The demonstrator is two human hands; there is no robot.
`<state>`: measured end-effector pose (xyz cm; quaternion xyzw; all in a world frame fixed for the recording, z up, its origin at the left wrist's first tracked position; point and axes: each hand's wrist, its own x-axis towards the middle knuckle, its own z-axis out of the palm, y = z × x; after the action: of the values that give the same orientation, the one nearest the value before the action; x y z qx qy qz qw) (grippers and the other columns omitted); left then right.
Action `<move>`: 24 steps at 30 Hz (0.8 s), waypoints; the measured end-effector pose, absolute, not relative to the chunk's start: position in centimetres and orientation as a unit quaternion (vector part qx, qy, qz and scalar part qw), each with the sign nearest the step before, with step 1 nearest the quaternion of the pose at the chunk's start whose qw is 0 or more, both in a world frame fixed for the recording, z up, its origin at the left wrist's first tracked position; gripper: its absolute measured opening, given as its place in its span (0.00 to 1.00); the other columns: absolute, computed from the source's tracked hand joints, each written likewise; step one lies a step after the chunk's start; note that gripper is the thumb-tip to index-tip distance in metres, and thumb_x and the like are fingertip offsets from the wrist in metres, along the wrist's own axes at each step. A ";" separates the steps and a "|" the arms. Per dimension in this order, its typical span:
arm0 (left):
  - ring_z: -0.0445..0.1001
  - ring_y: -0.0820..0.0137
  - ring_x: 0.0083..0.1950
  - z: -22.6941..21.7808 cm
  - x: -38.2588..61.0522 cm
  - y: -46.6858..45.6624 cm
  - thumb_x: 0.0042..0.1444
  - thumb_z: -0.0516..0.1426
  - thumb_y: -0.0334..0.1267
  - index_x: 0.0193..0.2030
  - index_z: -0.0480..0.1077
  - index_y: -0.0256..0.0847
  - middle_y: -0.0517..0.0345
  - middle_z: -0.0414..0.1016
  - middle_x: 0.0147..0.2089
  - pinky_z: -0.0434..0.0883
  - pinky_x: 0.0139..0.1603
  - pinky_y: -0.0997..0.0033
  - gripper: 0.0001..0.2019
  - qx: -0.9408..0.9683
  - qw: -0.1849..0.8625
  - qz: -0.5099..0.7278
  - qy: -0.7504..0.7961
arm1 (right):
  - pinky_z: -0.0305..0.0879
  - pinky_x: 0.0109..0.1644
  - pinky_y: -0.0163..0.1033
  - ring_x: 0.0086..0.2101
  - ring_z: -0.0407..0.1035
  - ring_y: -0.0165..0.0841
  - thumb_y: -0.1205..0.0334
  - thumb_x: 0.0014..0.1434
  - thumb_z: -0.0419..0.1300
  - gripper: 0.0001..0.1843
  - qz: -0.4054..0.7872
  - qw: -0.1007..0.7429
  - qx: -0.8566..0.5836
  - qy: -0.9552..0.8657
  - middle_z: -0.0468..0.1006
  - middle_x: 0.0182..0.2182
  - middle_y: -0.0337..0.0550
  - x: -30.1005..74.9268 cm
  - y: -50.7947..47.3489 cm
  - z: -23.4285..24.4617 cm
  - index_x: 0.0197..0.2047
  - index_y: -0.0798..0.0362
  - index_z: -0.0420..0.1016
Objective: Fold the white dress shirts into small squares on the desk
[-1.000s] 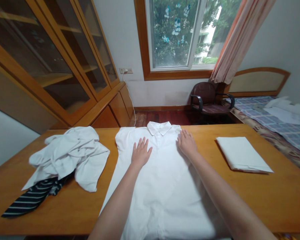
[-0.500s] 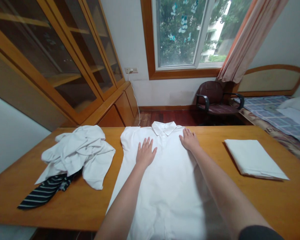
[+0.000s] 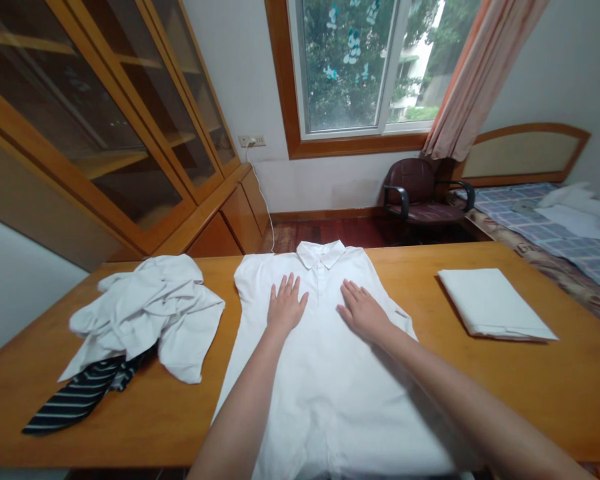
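A white shirt (image 3: 325,387) lies spread, front up, across the middle of a wooden worktop (image 3: 555,387), its collar (image 3: 323,254) at the far edge and its body reaching the near edge. The left hand (image 3: 287,307) rests palm down on the left of the shirt's chest, flat, fingers fanned, gripping nothing. The right hand (image 3: 364,313) lies on the right of the chest, also palm down and extended, fingers close together, thumb apart, gripping nothing. The shirt's buttoned front runs between the hands.

On the left of the worktop is a crumpled white garment (image 3: 150,300), with a dark striped tie (image 3: 75,400) sticking out from under its near side. On the right lies a folded white bundle (image 3: 495,303), well apart from the shirt.

Beyond are a glass-fronted cabinet (image 3: 155,230) at left, a window (image 3: 345,87), a maroon chair (image 3: 413,183) and, far right, a bed (image 3: 520,207).
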<state>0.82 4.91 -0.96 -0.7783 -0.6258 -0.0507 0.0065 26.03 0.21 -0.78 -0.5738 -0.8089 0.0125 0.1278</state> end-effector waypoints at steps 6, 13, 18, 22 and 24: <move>0.41 0.60 0.78 -1.0 0.9 4.8 0.69 0.39 0.53 0.75 0.50 0.40 0.54 0.43 0.77 0.43 0.75 0.45 0.32 -0.781 0.012 -0.058 -0.622 | 0.44 0.72 0.54 0.70 0.46 0.44 0.45 0.71 0.41 0.36 -0.001 0.106 -0.633 -0.767 0.52 0.71 0.54 30.4 -1.5 -1.7 0.72 0.60 0.55; 0.52 0.57 0.75 -0.6 0.4 5.2 0.69 0.45 0.46 0.71 0.59 0.40 0.47 0.54 0.74 0.51 0.73 0.45 0.27 -0.779 0.010 -0.113 -0.617 | 0.43 0.72 0.58 0.71 0.43 0.45 0.45 0.70 0.37 0.36 0.012 0.044 -0.687 -0.725 0.49 0.73 0.48 34.3 0.6 -1.4 0.74 0.55 0.49; 0.54 0.58 0.74 1.5 2.0 2.9 0.69 0.46 0.39 0.67 0.63 0.38 0.48 0.59 0.72 0.55 0.73 0.49 0.23 -0.799 0.020 -0.184 -0.573 | 0.42 0.72 0.58 0.71 0.43 0.45 0.46 0.70 0.36 0.37 0.017 0.038 -0.698 -0.714 0.49 0.73 0.48 34.5 1.7 -1.3 0.74 0.57 0.49; 0.45 0.62 0.77 2.6 6.0 -2.8 0.70 0.44 0.45 0.71 0.57 0.42 0.54 0.53 0.75 0.51 0.75 0.50 0.25 -0.878 0.023 -0.169 -0.447 | 0.42 0.72 0.57 0.71 0.43 0.45 0.45 0.70 0.37 0.37 0.014 0.048 -0.697 -0.715 0.49 0.73 0.49 34.6 1.9 -1.5 0.74 0.58 0.50; 0.44 0.62 0.77 2.2 7.5 -5.6 0.70 0.45 0.50 0.73 0.54 0.45 0.56 0.51 0.76 0.50 0.75 0.48 0.28 -0.904 0.020 -0.142 -0.402 | 0.42 0.72 0.58 0.70 0.44 0.45 0.46 0.70 0.37 0.37 0.011 0.053 -0.696 -0.716 0.50 0.72 0.50 34.7 1.8 -1.6 0.74 0.59 0.50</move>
<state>7.53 -5.62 2.24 -0.9041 -0.4023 -0.1424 0.0204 34.71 1.84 -1.60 -0.6958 -0.7162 0.0107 0.0529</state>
